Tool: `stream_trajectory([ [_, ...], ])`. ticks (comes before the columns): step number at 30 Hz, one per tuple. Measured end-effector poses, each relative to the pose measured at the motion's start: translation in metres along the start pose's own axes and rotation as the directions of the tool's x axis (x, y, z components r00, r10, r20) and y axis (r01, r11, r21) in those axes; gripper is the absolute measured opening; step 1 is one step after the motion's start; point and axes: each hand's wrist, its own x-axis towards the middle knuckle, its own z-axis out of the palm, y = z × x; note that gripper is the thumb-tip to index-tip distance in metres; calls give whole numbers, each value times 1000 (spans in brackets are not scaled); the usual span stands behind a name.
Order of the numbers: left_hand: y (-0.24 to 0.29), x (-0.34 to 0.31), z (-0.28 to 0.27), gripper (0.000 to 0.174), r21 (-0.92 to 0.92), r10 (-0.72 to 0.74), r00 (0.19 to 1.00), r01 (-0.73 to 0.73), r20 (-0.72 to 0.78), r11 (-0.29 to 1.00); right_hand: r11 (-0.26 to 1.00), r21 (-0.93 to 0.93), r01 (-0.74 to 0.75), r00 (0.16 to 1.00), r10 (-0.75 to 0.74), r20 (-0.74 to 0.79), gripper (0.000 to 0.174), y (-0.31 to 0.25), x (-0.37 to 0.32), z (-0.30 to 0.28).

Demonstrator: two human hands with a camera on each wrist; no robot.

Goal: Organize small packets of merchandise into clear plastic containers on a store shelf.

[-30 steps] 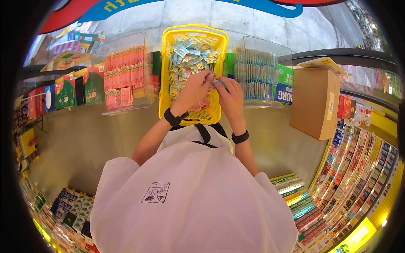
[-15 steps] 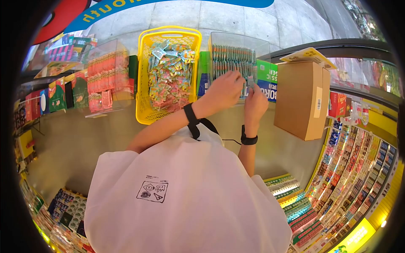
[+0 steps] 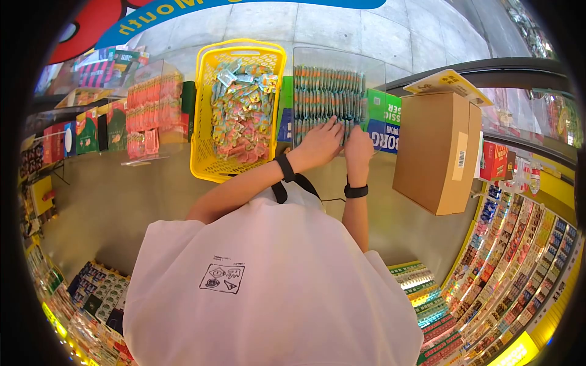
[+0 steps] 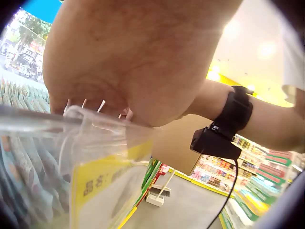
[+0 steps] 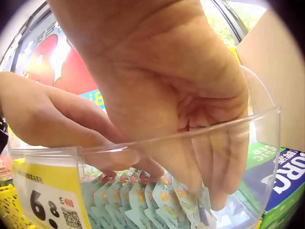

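Observation:
A clear plastic bin holds rows of light-blue snack packets standing on edge. My left hand lies over the front row; in the right wrist view its fingers touch the packets' top edges. At the right end of that row, my right hand reaches inside the bin. There its thumb and fingers pinch a light-blue packet, partly hidden by the hand. A yellow price card hangs on the bin's front wall.
Left of the bin stands a yellow basket with a pile of blue and pink packets. Farther left is another clear bin of pink packets. A cardboard box stands on the right, beyond a green-and-blue carton.
Both hands have moved right, from over the yellow basket to the bin of light-blue packets. In the last half second they came together at its front row.

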Motion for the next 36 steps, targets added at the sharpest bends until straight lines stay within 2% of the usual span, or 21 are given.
stream_trajectory([
  [5, 1, -1, 0, 53, 41, 2, 1000, -3, 25, 999, 996, 40, -82, 981, 73, 181, 29, 0, 12, 1],
  [11, 2, -3, -2, 49, 26, 21, 1000, -21, -13, 999, 981, 193, 14, 992, -39, 123, 26, 12, 16, 14],
  [14, 1, -2, 1, 48, 16, 9, 1000, -9, -15, 1000, 972, 236, 0, 991, -32, 130, 22, 12, 14, 16],
  [18, 0, 1, -3, 49, -7, 12, 1000, -12, -19, 1000, 967, 254, 0, 983, -47, 176, 20, 14, 14, 22],
  [20, 0, 2, -8, 50, -72, 4, 999, 0, 45, 997, 978, 211, 3, 973, -51, 225, 18, 11, 10, 16],
  [27, -2, 0, -3, 52, -35, 0, 1000, 0, -12, 999, 977, 215, -18, 970, -35, 242, 18, 13, 10, 9],
  [29, -2, -1, -4, 54, -21, 6, 997, -7, -71, 1000, 967, 249, -52, 978, -1, 206, 20, 11, 12, 7],
  [36, -4, -3, -3, 56, -79, -17, 999, 13, -47, 997, 968, 247, -36, 978, -16, 208, 22, 11, 14, 1],
])
